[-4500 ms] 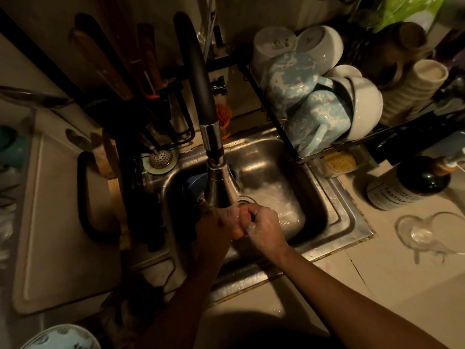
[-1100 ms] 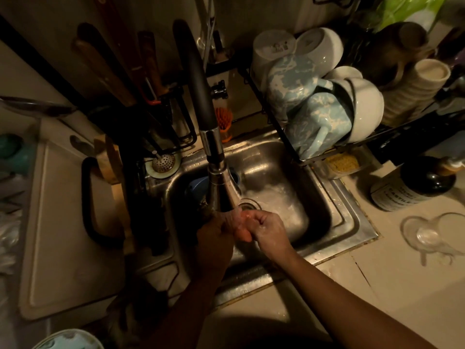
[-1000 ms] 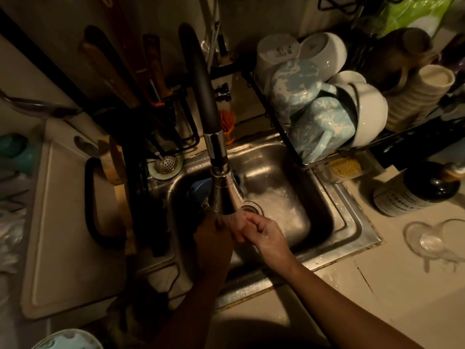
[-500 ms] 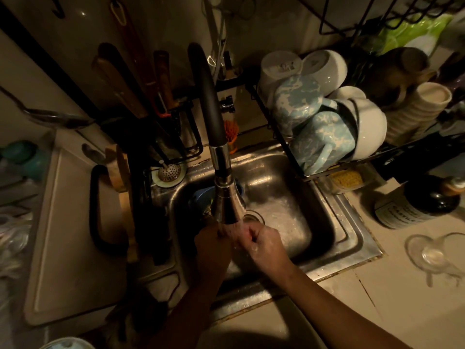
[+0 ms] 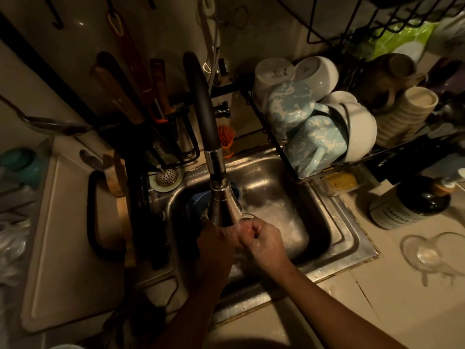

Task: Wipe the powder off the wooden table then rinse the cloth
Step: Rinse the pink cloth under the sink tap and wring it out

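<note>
Both my hands are together over the steel sink point(image 5: 334, 238), right under the faucet's metal spray head point(image 5: 224, 205). My left hand point(image 5: 216, 244) and my right hand point(image 5: 265, 241) are closed around a small pale, pinkish cloth point(image 5: 242, 231), of which only a bit shows between the fingers. Water runs from the faucet onto the hands. The wooden table is out of sight.
A dish rack point(image 5: 281, 147) with blue mugs and white bowls overhangs the sink's right side. A dark bottle point(image 5: 412, 205) and a clear glass item point(image 5: 427, 253) sit on the right counter. A cutting board point(image 5: 68, 248) lies left, and knives point(image 5: 156, 96) stand behind.
The hands have kept rubbing the cloth under the faucet, shifting only slightly. My view has tilted up a little, so the sink sits lower in the frame.
</note>
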